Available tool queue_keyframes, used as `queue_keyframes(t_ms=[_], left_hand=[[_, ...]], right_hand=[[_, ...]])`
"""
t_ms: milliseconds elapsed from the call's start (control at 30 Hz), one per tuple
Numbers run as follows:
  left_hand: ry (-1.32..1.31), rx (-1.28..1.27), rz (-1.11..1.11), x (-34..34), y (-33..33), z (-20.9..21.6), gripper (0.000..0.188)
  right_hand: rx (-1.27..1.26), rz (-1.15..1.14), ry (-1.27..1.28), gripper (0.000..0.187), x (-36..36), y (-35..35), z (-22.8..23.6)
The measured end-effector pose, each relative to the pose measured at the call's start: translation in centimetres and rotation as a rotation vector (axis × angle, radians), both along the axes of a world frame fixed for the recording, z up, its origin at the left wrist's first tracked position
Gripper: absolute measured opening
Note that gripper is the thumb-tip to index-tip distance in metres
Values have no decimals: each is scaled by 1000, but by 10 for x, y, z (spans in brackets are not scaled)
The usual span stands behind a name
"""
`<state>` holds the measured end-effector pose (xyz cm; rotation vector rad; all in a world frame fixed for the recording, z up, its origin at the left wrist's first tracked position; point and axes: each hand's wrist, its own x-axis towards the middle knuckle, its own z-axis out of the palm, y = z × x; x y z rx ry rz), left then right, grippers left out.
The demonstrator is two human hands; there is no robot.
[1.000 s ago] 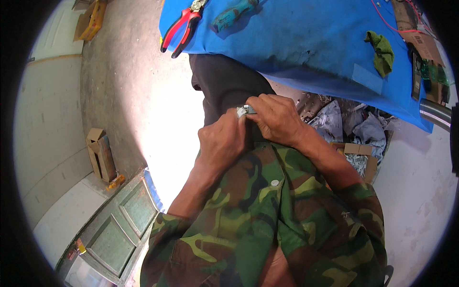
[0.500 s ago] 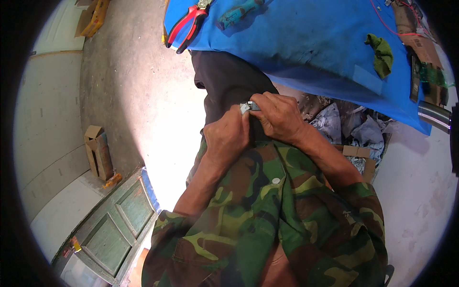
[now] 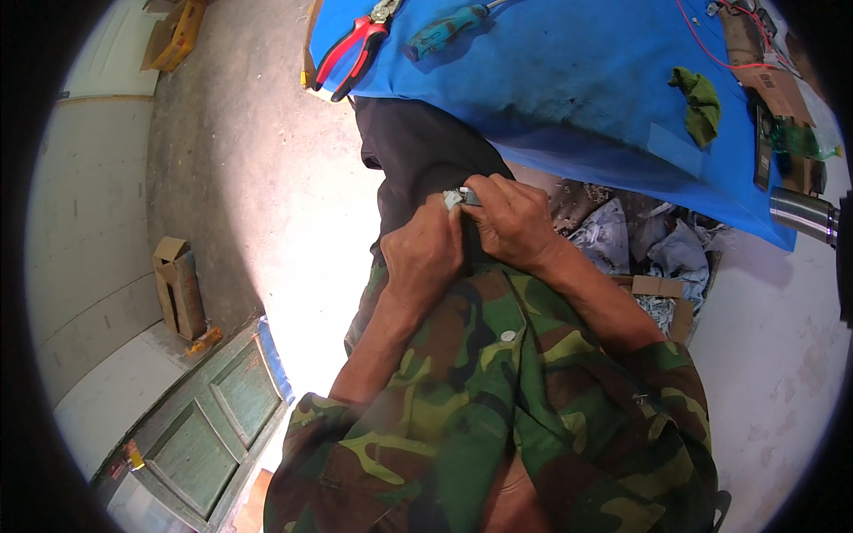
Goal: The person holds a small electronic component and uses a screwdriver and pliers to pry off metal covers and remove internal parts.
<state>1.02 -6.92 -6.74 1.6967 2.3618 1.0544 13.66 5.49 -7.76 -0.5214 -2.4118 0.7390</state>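
Close together above my lap, my two hands work on small parts. My left hand (image 3: 421, 253) is closed, its thumb and finger pinching a small white piece (image 3: 451, 199). Against it lies a small grey, metal-looking piece (image 3: 471, 197), gripped by the thumb and curled fingers of my right hand (image 3: 517, 222). The two pieces touch; whether they are joined I cannot tell, since my fingers cover much of both. Ahead, on the blue-covered table (image 3: 569, 80), rest red-and-black pliers (image 3: 357, 49) and a screwdriver with a teal handle (image 3: 446, 32).
A green cloth (image 3: 698, 107) and a green bottle (image 3: 793, 138) lie on the table's right side. Below its edge are clear plastic bags (image 3: 607, 238) and an open cardboard box (image 3: 657, 286). A metal cylinder (image 3: 804, 216) juts in at right. Another carton (image 3: 178, 289) stands on the left.
The view has shifted slightly, so table and tools appear a little displaced. Both hands keep the same grip on the small pieces.
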Motion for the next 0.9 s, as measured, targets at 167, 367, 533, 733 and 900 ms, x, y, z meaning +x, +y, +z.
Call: queue_keyframes(t_ms=[167,367,533,733,900], left_hand=[[-11,-3,27,3,0,-1,5],[32,-25,68,6,0,2,7],[27,-75,34,3,-4,4,8],[-77,-147,-101,-10,-5,35,12],[-356,-116,-105,-13,-9,35,14]], right_hand=[[25,-9,-11,26,0,-1,3],[54,-65,1,22,-4,-8,5],[84,-32,-18,24,0,-7,4],[85,14,-1,29,7,-5,5],[55,39,37,28,10,-4,5]])
